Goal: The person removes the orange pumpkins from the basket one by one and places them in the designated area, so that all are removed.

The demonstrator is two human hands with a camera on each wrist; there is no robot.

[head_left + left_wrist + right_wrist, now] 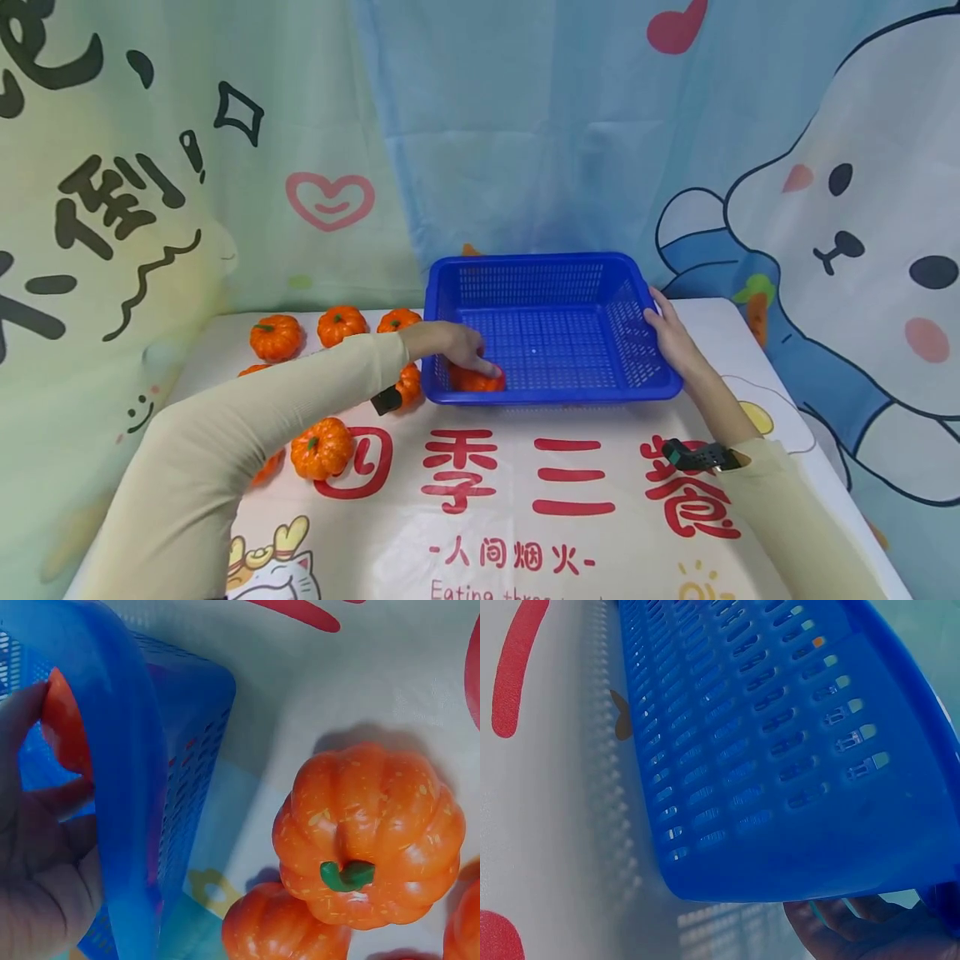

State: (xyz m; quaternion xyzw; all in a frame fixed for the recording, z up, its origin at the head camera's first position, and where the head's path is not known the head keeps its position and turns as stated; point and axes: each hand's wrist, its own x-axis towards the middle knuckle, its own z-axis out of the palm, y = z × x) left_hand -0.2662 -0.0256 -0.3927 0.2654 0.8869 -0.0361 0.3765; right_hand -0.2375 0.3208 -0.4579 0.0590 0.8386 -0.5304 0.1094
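Note:
My left hand reaches over the left wall of a blue plastic basket. It holds an orange toy pumpkin low in the basket's front left corner. In the left wrist view the basket rim hides much of that pumpkin, with thumb and finger on either side of it. My right hand grips the basket's right side at the rim. The right wrist view shows its fingers by the basket's perforated wall.
Several orange pumpkins lie on the table left of the basket, among them one at the back and one nearer the front. Another pumpkin with a green stem lies just outside the basket. A printed curtain hangs behind the table.

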